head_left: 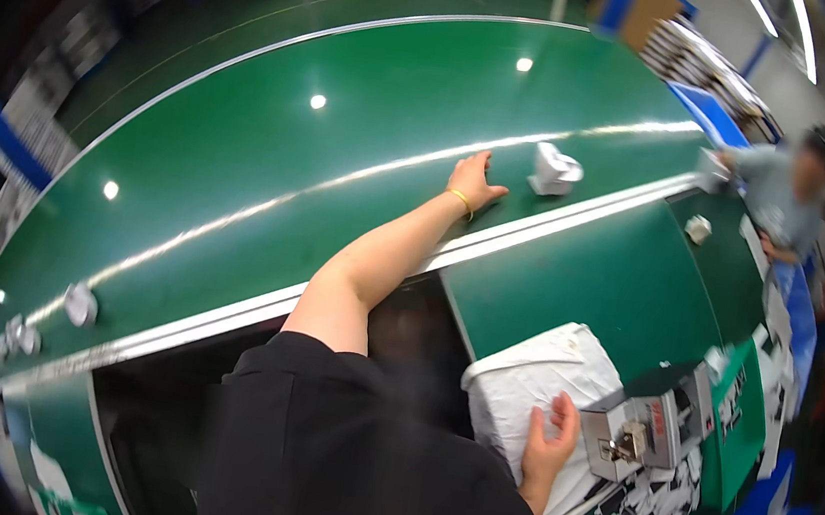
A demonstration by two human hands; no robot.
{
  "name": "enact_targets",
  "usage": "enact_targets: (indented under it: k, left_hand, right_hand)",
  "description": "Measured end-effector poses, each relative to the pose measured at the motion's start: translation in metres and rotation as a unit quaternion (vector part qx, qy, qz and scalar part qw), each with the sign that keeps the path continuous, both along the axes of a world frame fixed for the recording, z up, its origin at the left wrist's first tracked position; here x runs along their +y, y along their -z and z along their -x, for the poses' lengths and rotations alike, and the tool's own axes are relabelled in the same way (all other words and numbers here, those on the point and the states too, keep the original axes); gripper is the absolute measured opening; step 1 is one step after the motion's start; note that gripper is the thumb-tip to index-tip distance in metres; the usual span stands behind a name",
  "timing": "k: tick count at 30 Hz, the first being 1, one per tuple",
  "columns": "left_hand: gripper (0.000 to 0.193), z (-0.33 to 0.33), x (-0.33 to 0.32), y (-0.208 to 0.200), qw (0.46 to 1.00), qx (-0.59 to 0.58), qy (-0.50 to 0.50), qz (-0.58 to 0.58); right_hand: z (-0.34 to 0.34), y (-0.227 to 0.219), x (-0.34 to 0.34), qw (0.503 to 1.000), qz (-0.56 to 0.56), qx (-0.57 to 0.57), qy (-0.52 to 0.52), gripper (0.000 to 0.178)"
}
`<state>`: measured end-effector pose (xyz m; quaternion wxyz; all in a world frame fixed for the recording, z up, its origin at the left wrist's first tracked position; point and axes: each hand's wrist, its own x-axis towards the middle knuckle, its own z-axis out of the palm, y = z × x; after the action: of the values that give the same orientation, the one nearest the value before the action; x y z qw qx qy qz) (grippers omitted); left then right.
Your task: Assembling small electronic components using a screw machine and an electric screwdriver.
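My left hand [478, 182], with a yellow band at the wrist, reaches out over the long green conveyor belt [364, 147]. Its fingers are spread and nothing is in them. Just right of it, apart from the fingertips, a white part [554, 170] with a blocky back and a rounded front stands on the belt. Lower right, my right hand [550, 448] hovers over or rests on a white cloth [509, 393]; which, I cannot tell. Its fingers are apart and it looks bare. Beside it sits an open grey box [613, 455] with a shiny metal piece inside.
More white parts [81, 305] stand on the belt at far left. A white metal rail [557, 217] separates belt and green worktable [572, 274]. Paper scraps [652, 509] and a green bin [737, 422] lie right. A co-worker [786, 191] touches a white item at far right.
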<state>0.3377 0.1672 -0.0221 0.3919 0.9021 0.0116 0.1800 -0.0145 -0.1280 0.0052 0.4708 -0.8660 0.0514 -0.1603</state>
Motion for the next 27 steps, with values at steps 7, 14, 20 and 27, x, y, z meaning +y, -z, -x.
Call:
enact_targets:
  k: [7,14,20,27]
  left_hand:
    - [0.076,0.14,0.273,-0.002,0.943,0.027,-0.299,-0.144]
    - [0.058,0.43,0.469,-0.069,0.647,0.261,-0.694,-0.177]
    - [0.085,0.553,0.503,-0.08,0.504,0.251,-0.821,-0.099]
    - [0.085,0.555,0.574,-0.03,0.615,0.158,-0.773,0.01]
  right_hand:
    - [0.0,0.012,-0.009,1.0,0.0,0.017,-0.011,0.046]
    - [-0.01,0.016,-0.021,0.996,-0.087,0.005,-0.038,0.04]
    - [-0.017,-0.001,-0.011,0.998,-0.049,0.0,-0.027,0.037]
    - [-0.01,-0.023,0.028,0.997,-0.064,-0.004,-0.052,0.034]
